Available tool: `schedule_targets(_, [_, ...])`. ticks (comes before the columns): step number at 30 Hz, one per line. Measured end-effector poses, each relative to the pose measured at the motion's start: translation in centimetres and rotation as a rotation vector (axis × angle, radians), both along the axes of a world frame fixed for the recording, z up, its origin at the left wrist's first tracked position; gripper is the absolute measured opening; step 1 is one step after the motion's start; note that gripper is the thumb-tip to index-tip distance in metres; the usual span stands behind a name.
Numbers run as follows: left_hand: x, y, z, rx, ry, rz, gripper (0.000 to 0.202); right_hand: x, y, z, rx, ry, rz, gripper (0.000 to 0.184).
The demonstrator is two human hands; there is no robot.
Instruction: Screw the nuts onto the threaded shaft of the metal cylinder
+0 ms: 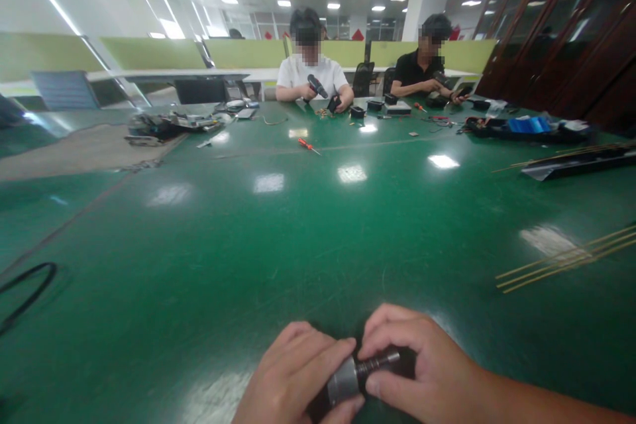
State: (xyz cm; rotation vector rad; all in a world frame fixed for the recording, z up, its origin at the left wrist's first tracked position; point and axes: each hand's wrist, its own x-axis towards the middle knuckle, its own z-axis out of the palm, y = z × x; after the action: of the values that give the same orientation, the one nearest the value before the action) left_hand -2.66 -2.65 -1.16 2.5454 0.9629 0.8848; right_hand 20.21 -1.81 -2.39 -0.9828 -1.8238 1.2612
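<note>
A grey metal cylinder with a ridged shaft [344, 381] is low in the picture, just above the green table. My left hand [293, 377] wraps around its thick body, fingers over the top and thumb below. The thin shaft points right, toward my right hand [422, 361]. Bent fingers and thumb of that hand close around the shaft near where it leaves the body. The shaft's bright tip shows between them. My left palm hides the cylinder's rear end, so its exact kind is unclear.
The green table [223, 245] carries an orange screwdriver [308, 145], thin brass-coloured rods [566, 262] at right and a black cable [30, 295] at left. A black tray [527, 132] and piled parts [169, 126] lie farther back. Two people sit opposite, one holding a power drill [317, 86].
</note>
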Motion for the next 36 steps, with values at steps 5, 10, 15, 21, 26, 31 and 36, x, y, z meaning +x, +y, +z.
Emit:
schedule_targets(5, [0.02,-0.02,0.33,0.047,0.003,0.01,0.033,-0.08,0.07,0.22,-0.01,-0.014,-0.001,0.017])
schedule_targets(10, [0.33,0.19,0.24,0.035,-0.005,0.021,0.033,-0.01,0.03,0.43,-0.027,-0.019,-0.01,0.016])
schedule_targets(15, [0.35,0.08,0.53,0.038,-0.005,0.04,0.033,0.04,0.03,0.51,-0.027,-0.03,-0.022,0.015])
schedule_targets(21, [0.19,0.59,-0.13,0.099,-0.059,0.004,0.03,0.06,0.03,0.54,-0.03,-0.028,-0.016,0.014])
schedule_targets(26, [0.31,0.43,0.3,0.073,-0.01,0.028,0.032,0.08,0.05,0.63,-0.022,-0.022,-0.016,0.015])
schedule_targets(31, [0.38,0.31,0.42,0.085,-0.053,0.021,0.029,0.1,0.03,0.55,-0.033,-0.031,-0.013,0.014])
schedule_targets(36, [0.07,0.53,-0.14,0.09,-0.048,0.006,0.027,0.12,0.07,0.54,-0.028,-0.032,-0.012,0.014])
